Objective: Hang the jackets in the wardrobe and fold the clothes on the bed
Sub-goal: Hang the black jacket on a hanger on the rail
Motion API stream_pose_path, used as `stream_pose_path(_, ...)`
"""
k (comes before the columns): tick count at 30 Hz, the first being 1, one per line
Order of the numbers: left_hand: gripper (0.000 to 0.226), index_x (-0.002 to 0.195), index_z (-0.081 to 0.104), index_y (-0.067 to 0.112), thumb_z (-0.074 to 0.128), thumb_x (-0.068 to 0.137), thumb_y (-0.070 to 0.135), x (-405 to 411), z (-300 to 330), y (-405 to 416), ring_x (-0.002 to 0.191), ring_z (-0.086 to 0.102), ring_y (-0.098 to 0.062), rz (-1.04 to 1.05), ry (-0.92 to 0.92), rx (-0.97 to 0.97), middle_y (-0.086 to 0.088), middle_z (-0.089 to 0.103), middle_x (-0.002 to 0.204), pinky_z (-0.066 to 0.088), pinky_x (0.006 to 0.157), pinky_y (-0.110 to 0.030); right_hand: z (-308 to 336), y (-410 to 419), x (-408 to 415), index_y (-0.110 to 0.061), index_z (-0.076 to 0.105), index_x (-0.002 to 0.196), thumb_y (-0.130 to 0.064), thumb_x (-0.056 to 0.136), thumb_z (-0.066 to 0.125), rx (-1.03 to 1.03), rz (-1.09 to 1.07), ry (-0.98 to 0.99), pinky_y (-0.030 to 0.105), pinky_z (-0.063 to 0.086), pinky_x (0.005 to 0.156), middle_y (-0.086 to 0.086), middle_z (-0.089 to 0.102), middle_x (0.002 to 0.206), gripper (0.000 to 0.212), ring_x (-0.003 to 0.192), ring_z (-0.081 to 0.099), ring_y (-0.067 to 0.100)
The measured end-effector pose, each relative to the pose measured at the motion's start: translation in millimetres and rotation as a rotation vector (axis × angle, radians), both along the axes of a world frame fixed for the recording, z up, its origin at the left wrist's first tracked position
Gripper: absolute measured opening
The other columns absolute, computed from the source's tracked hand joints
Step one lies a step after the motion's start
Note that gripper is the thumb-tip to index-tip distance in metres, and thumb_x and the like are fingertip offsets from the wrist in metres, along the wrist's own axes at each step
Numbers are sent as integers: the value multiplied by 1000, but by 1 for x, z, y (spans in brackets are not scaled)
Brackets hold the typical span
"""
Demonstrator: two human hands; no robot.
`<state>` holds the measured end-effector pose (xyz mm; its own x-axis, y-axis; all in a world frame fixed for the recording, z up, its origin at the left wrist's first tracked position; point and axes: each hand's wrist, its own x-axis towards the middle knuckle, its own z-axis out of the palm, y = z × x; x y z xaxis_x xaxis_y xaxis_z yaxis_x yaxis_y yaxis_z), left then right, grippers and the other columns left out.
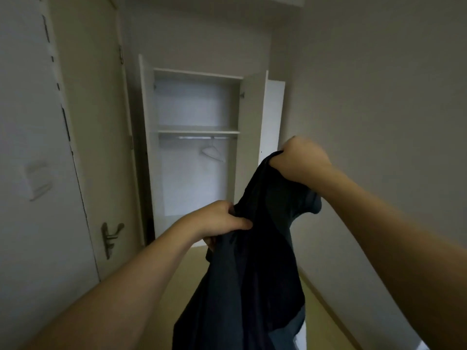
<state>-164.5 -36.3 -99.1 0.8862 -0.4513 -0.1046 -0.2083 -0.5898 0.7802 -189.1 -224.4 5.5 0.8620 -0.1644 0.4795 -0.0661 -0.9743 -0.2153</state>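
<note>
A dark navy jacket (255,261) hangs in front of me, held up by both hands. My right hand (300,157) grips its top edge at the higher point, fist closed round the fabric. Lower and to the left, my left hand (217,219) pinches a fold of the same jacket. Ahead stands the white wardrobe (194,152) with both doors open. Under its shelf runs a rail (207,138), and one white hanger (212,152) hangs on it. The bed is out of view.
A closed door with a metal handle (111,236) is on the left, with a light switch (38,180) beside it. A bare wall runs along the right. Light wooden floor (177,286) leads to the wardrobe.
</note>
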Motion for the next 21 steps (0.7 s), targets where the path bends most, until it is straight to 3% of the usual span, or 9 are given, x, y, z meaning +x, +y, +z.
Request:
stream_pose_path(3, 51, 91, 62, 38, 77, 55, 70, 64, -2, 1, 69, 69, -5, 32, -49, -67, 12, 70, 84, 54, 54, -19, 11, 20, 69, -8, 52, 63, -25, 82, 57, 84, 151, 28, 26, 34, 45, 3, 47, 57, 27, 51, 46, 18)
stream_pose_path(6, 39, 91, 67, 26, 64, 74, 61, 141, -18, -14, 79, 66, -9, 50, -130, -19, 7, 69, 88, 53, 68, -23, 16, 35, 135, -5, 61, 71, -24, 80, 58, 14, 206, 32, 27, 44, 51, 5, 54, 62, 22, 56, 52, 19)
stream_pose_path(8, 38, 76, 63, 17, 54, 83, 53, 196, -28, -22, 72, 65, -15, 143, -224, 37, 1, 66, 77, 47, 60, -25, 15, 30, 181, -8, 58, 67, -23, 81, 58, -119, 151, 23, 26, 43, 48, 5, 52, 61, 21, 56, 52, 20)
stream_pose_path(10, 35, 68, 58, 15, 50, 86, 45, 258, -34, -20, 67, 62, -18, 244, -316, 20, 0, 63, 72, 40, 54, -25, 10, 17, 231, -10, 47, 58, -25, 84, 57, -279, 52, -15, 23, 31, 45, 3, 45, 57, 31, 50, 45, 18)
stream_pose_path(15, 33, 60, 47, 16, 47, 87, 35, 421, -28, -1, 62, 56, -22, 384, -469, -125, 1, 55, 63, 32, 51, -27, -11, -16, 353, -17, 52, 70, -63, 87, 53, -467, -99, 157, 24, 32, 47, -1, 54, 69, 49, 59, 52, 13)
stream_pose_path(18, 33, 60, 45, 15, 49, 89, 30, 509, -13, -10, 59, 54, -19, 428, -507, -207, 1, 55, 63, 30, 50, -26, -18, -36, 421, -23, 56, 78, -51, 90, 57, -347, -33, 253, 23, 36, 54, -3, 55, 76, 31, 68, 52, 10)
stream_pose_path(21, 34, 58, 39, 17, 47, 91, 26, 583, -5, -31, 56, 48, -16, 381, -478, -300, 2, 50, 59, 30, 51, -26, -27, -56, 481, -22, 55, 71, -31, 91, 62, 132, 30, 272, 22, 35, 57, -2, 58, 75, 22, 69, 53, 10)
